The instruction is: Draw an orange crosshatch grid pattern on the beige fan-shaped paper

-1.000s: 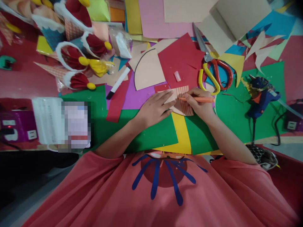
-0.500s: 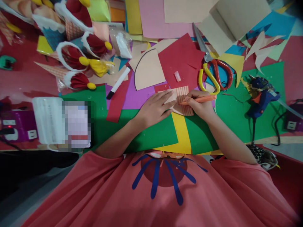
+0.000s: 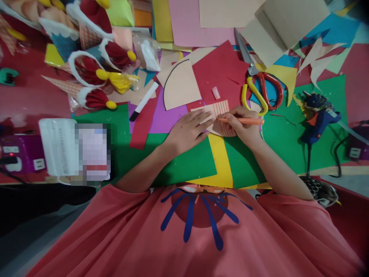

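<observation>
A cream paper piece (image 3: 222,106) with a curved lower edge and orange stripes lies on the coloured sheets before me. My left hand (image 3: 188,129) rests on its left part, palm down with fingers stretched out. My right hand (image 3: 245,129) pinches an orange marker (image 3: 250,120), whose tip touches the striped area. Beyond the hands is a pink cap (image 3: 216,92) on red paper. A cream quarter-circle cutout (image 3: 181,86) with a black curved border lies farther up, beside a white marker with a black cap (image 3: 144,100).
Scissors (image 3: 253,73) with red and yellow handles lie beyond my right hand. A blue glue gun (image 3: 318,117) with its cord is at the right. Several paper cones (image 3: 95,98) with white trim crowd the upper left. A blurred phone (image 3: 93,154) lies at the left edge.
The striped paper has shifted slightly upward under my left hand. The orange marker's tip has moved a little up and to the left on it.
</observation>
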Available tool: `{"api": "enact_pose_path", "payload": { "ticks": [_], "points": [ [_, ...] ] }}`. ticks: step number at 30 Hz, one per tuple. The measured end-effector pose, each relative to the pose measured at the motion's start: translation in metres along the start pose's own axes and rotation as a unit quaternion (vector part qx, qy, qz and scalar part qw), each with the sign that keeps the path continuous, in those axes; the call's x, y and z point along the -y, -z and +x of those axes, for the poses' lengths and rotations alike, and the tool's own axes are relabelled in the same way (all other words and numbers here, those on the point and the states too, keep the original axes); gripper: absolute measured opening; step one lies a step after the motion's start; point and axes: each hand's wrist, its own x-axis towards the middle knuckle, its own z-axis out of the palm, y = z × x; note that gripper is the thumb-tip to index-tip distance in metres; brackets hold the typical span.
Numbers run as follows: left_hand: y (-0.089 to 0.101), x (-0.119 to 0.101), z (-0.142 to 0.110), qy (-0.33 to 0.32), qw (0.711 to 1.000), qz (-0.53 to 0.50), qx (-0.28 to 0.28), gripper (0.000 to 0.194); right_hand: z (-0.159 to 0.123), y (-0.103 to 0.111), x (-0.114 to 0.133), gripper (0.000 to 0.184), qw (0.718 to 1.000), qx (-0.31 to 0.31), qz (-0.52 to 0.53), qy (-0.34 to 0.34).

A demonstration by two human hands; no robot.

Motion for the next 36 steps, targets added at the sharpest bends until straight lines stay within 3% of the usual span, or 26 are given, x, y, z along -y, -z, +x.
{"api": "enact_pose_path", "payload": {
  "ticks": [12, 20, 29, 36],
  "points": [
    [0.001, 0.0, 0.0, -0.006, 1.0, 0.0, 0.0, 0.038, 0.002, 0.0, 0.0, 0.019, 1.0, 0.018, -0.005, 0.007],
    [-0.001, 0.001, -0.001, -0.013, 1.0, 0.018, -0.003, 0.038, 0.003, -0.001, 0.007, 0.02, 0.999, 0.022, 0.007, -0.027],
    [-0.002, -0.001, -0.002, -0.018, 1.0, 0.018, -0.011, 0.031, 0.002, 0.0, 0.003, 0.02, 1.0, 0.024, -0.004, 0.0],
    [-0.003, 0.0, -0.003, -0.015, 1.0, -0.003, -0.013, 0.03, 0.002, -0.001, 0.008, 0.023, 0.999, 0.032, 0.017, -0.027]
  ]
}}
